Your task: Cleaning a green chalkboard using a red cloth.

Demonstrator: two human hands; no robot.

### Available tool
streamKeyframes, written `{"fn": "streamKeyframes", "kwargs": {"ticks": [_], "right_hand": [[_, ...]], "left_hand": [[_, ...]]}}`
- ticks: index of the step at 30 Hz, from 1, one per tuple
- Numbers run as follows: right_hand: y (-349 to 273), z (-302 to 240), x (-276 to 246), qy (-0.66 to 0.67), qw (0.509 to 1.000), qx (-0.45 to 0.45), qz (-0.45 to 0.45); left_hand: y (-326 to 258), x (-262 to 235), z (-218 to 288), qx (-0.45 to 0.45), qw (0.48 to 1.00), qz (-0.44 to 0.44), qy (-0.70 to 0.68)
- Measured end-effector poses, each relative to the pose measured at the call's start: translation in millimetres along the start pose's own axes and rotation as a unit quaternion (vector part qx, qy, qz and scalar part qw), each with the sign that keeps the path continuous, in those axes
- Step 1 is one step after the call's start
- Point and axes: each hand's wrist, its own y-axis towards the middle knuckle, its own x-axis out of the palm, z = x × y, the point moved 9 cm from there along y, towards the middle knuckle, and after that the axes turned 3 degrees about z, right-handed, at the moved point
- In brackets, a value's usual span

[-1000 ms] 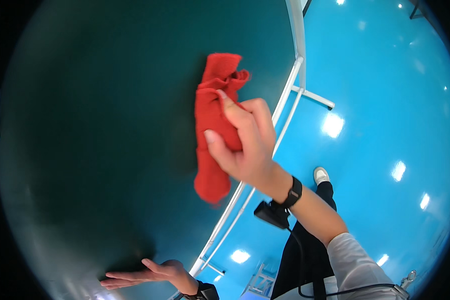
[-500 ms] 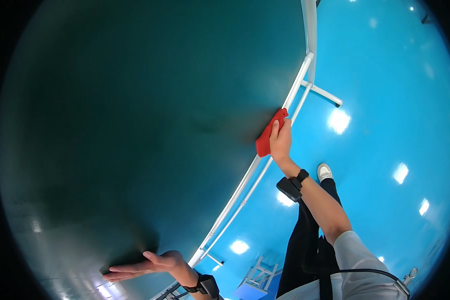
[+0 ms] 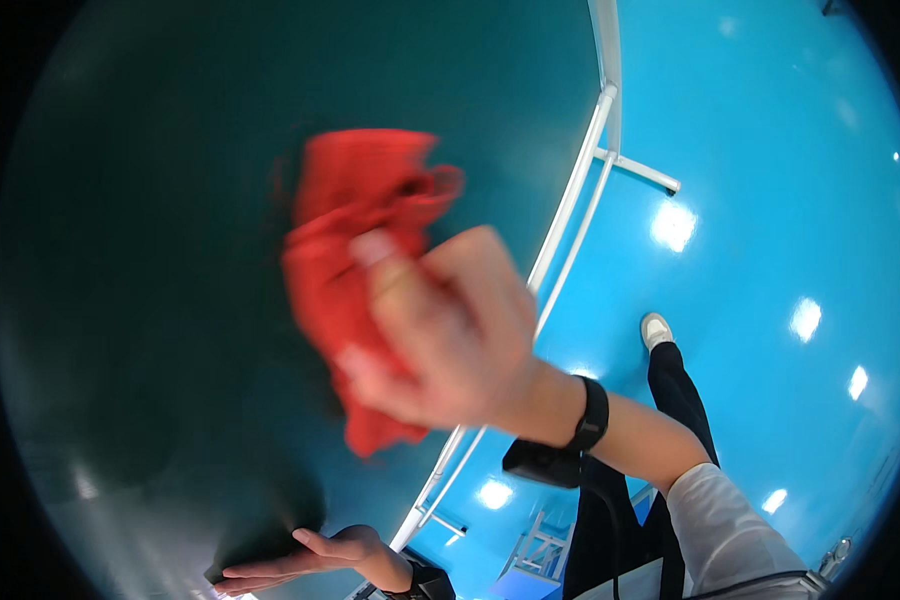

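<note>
A large dark green board point(image 3: 170, 200) with a white frame fills the left side of the view. My right hand point(image 3: 450, 330) is closed on a crumpled red cloth point(image 3: 345, 200), thumb on top, in front of the board. Motion smears the hand and cloth, and I cannot tell whether the cloth touches the surface. Low on the board, my left hand point(image 3: 310, 560) rests with fingers stretched out and nothing in it. Its dark reflection shows on the surface beside it.
White tubes point(image 3: 577, 180) run along the board's lower edge, with a stand foot point(image 3: 650, 174) sticking out at the upper right. A small stool point(image 3: 538, 555) stands on the shiny blue floor point(image 3: 770, 220). My legs and one light shoe point(image 3: 656, 329) are at the right.
My right hand has lifted the red cloth from the board's lower frame and brought it left and much closer to view. My left hand has stayed nearly in place, still spread.
</note>
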Motion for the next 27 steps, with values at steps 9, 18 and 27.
{"fn": "streamKeyframes", "kwargs": {"ticks": [9,18,27], "right_hand": [[-230.9,187.9,-21.0,-0.176,0.942,0.285,-0.026],[-211.2,162.9,-20.5,-0.15,0.92,0.361,-0.015],[8.5,-78.9,17.7,-0.009,0.999,-0.042,0.013]], "left_hand": [[-6.0,-3.6,11.5,0.06,0.99,-0.024,-0.126],[-11.3,-12.5,-1.8,0.132,0.968,-0.072,-0.199],[-29.7,-11.4,-11.7,0.092,0.973,-0.125,-0.169]]}}
